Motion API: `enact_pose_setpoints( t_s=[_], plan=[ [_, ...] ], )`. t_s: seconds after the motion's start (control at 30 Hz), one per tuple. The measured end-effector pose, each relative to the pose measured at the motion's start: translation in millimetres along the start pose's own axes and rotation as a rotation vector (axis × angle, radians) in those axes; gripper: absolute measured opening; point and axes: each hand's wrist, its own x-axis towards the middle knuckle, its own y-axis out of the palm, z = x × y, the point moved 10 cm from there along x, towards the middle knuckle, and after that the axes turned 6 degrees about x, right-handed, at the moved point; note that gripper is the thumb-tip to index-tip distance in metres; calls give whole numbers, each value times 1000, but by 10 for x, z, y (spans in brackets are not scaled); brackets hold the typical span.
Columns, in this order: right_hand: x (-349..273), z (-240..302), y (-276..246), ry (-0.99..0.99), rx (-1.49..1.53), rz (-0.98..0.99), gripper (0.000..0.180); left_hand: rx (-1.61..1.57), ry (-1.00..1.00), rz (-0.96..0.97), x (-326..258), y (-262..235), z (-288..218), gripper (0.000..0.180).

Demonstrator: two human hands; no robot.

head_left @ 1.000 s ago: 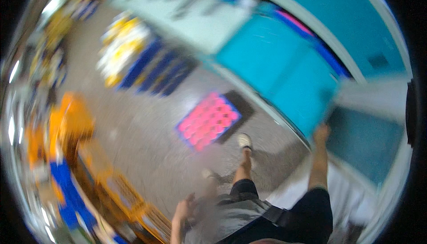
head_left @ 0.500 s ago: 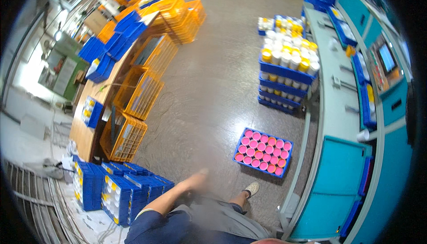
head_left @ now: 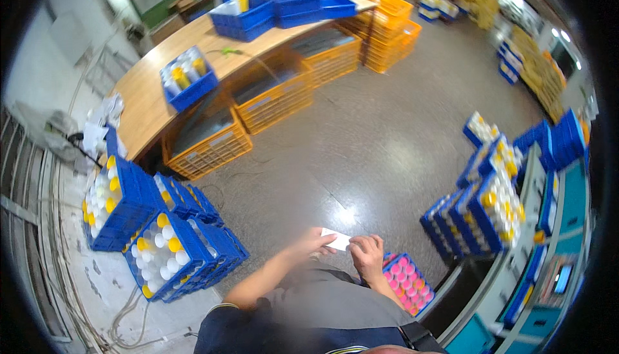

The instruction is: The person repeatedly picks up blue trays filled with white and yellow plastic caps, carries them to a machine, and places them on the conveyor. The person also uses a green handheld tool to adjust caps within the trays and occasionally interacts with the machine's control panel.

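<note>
Now away from the teal machine panel [head_left: 469, 338], the right hand [head_left: 367, 255] is curling nearly closed at the edge of a white card [head_left: 336, 240], its grip unclear, while the left hand [head_left: 316, 242] is pinching that card just left of the blue crate [head_left: 394, 258] that is holding pink-topped cylinders [head_left: 410, 269].

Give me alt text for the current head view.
A person's left hand and right hand hold a small flat white rectangular piece. Round pink containers stand in a blue plastic crate beside the right forearm; beyond, orange plastic crates sit beneath a brown wooden table.
</note>
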Motion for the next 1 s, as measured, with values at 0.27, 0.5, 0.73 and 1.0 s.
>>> enact_pose_setpoints(
  t_s=[0.27,0.5,0.73,1.0],
  plan=[
    [1784,-294,1835,732,1185,391,56,97,205,-485,-251,-2165,-950,31],
    [3374,-607,3463,845,1247,826,25,86,259,-642,206,-3869,-1634,33],
    [5712,97,4213,449,1543,943,47,-165,353,-855,60,-5650,-2568,19],
    [7606,685,5379,141,1029,810,17,69,340,-1035,-171,-7626,-3102,17]
  ],
)
